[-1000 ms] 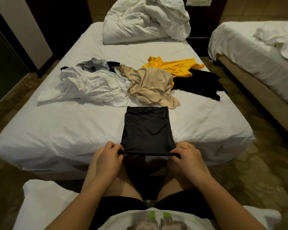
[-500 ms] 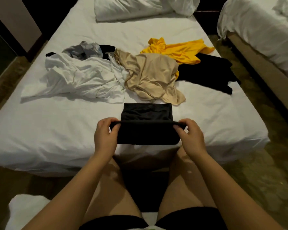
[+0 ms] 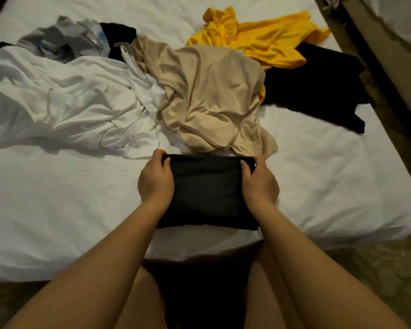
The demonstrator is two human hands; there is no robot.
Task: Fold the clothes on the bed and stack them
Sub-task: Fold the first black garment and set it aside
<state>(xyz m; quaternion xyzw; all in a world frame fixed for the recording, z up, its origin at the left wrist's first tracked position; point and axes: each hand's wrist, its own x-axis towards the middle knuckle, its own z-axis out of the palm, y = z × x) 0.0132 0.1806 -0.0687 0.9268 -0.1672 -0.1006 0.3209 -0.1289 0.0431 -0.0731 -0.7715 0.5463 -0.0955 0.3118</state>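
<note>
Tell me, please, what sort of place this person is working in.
Most likely a bedroom, possibly a hotel twin room: a white-sheeted bed strewn with loose clothes such as a crumpled beige garment, and the edge of a second white-sheeted bed alongside it across a strip of floor.

Left of the beige garment [image 3: 209,96], the white garment [image 3: 64,100] runs off the picture's left edge; behind that, a grey garment [image 3: 64,36] and a small black piece [image 3: 116,35] lie partly buried, their shapes untellable; right of the beige garment, the yellow garment [image 3: 254,36] and black garment [image 3: 318,84] slip under its folds; just in front of it, the left hand [image 3: 156,180] and right hand [image 3: 259,184] cover the side edges of the folded black cloth [image 3: 207,193] they grip; the bed [image 3: 57,210] is cut off at the top.
</note>
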